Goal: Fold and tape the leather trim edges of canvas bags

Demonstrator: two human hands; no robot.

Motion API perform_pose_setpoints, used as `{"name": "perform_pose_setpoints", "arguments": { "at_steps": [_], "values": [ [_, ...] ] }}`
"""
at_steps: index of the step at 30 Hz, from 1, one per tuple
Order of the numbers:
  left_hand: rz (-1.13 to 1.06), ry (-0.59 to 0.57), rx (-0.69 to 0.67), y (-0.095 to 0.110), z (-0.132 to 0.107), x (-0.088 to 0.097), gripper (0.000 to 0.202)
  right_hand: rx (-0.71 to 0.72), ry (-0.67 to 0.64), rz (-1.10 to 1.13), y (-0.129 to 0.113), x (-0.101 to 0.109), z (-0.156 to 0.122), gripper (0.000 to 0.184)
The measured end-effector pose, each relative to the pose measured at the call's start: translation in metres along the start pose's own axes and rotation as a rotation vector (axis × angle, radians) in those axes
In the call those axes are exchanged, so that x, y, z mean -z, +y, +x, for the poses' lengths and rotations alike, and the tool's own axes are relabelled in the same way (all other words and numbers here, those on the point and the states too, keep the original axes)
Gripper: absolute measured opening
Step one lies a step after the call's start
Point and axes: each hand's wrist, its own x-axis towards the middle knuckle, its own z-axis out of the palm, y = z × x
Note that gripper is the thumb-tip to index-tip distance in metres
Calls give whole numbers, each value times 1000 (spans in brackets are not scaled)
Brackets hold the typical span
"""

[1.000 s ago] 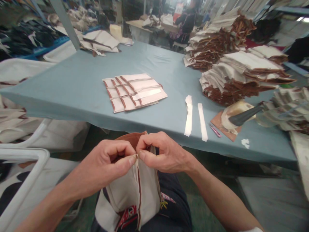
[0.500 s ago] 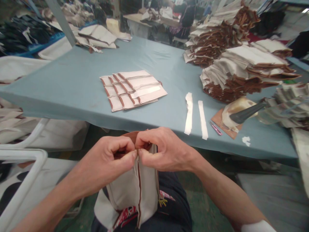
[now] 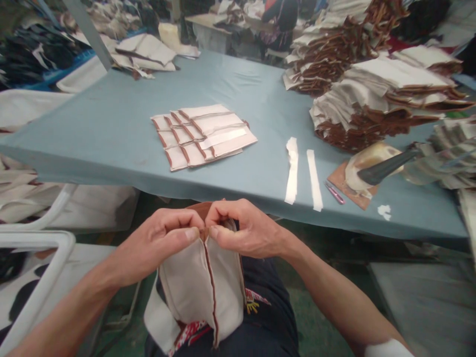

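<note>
Closest in, just short of the table's (image 3: 111, 134) near edge and lower than its top, a cream sewn piece (image 3: 186, 287) stands more or less upright against dark trousers (image 3: 273, 297), its brown-edged seam (image 3: 210, 277) running down the middle and a brown lining (image 3: 193, 210) showing at the mouth, on the side toward the table. Both hands are closed on its upper rim, thumbs against bent fingers: the left hand (image 3: 167, 235) pinches just to the left of the seam's top, the right hand (image 3: 241, 228) just to the right, with a narrow gap between the thumb tips. It looks light and fairly soft, yet with enough body to hold its shape; the cloth should grip well rather than slip, and nothing about it seems fragile. The rim on either side of the seam looks the best place to take hold, since the plain walls would probably buckle if squeezed. Along the table's near edge, toward its right end, lie a torn white strip (image 3: 292, 171), a straighter white strip (image 3: 315, 181) and a small pink tool (image 3: 335, 192). Around the table's middle sit overlapping cream panels (image 3: 211, 124); on its right side rise brown-edged stacks (image 3: 394, 79). Beyond the table's far edge, a person in dark clothing (image 3: 284, 20) is partly in view.
</note>
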Motion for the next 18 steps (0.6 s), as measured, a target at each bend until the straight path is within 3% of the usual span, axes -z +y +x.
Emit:
{"name": "perform_pose_setpoints", "arguments": {
  "at_steps": [4, 11, 18],
  "values": [
    [-23, -61, 81, 1, 0, 2, 37, 62, -3, -137, 0, 4, 0, 7],
    [-91, -154, 93, -8, 6, 16, 46, 295, -8, -402, 9, 8, 7, 14],
    [-20, -125, 94, -16, 0, 14, 39, 338, -15, -441, 23, 1, 14, 16]
  ]
}}
